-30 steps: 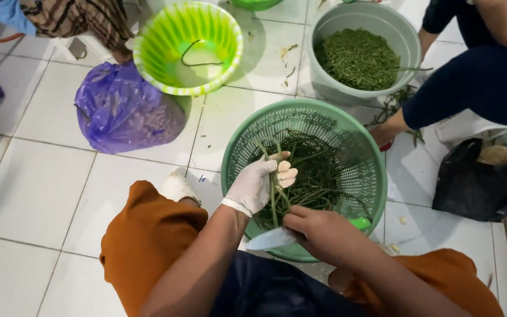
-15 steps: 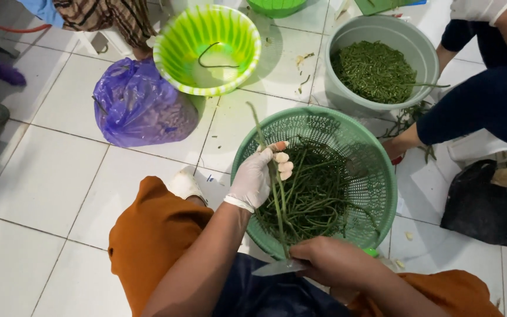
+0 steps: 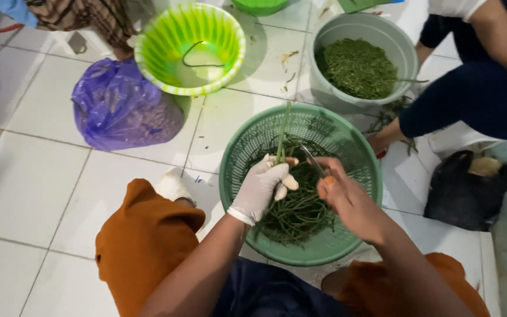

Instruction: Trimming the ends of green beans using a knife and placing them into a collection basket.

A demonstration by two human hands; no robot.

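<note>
Green plastic basket (image 3: 359,235) sits on the floor (image 3: 24,170) between your knees, and everything else lies around it. Your gloved left hand (image 3: 260,189) is over its middle, fingers (image 3: 281,186) closed on a small bunch of long beans (image 3: 281,136) that stands up past the far rim. Your bare right hand (image 3: 347,196) is just beside it, fingers curled around a knife (image 3: 312,159) whose blade points toward the bunch. More beans (image 3: 297,214) lie loose in the basket bottom.

To cut well, I would judge: keep the bunch tight and even, hold the gloved fingertips back from the blade, and work over the basket so pieces fall inside.

Beyond the basket, far right, a grey tub (image 3: 403,56) holds chopped greens (image 3: 356,67) beside another person's leg (image 3: 470,108). Far left stands a lime bowl (image 3: 148,50), and left of the basket a tied purple bag (image 3: 121,108), no label visible. Right of the basket lies a black bag (image 3: 465,194).
</note>
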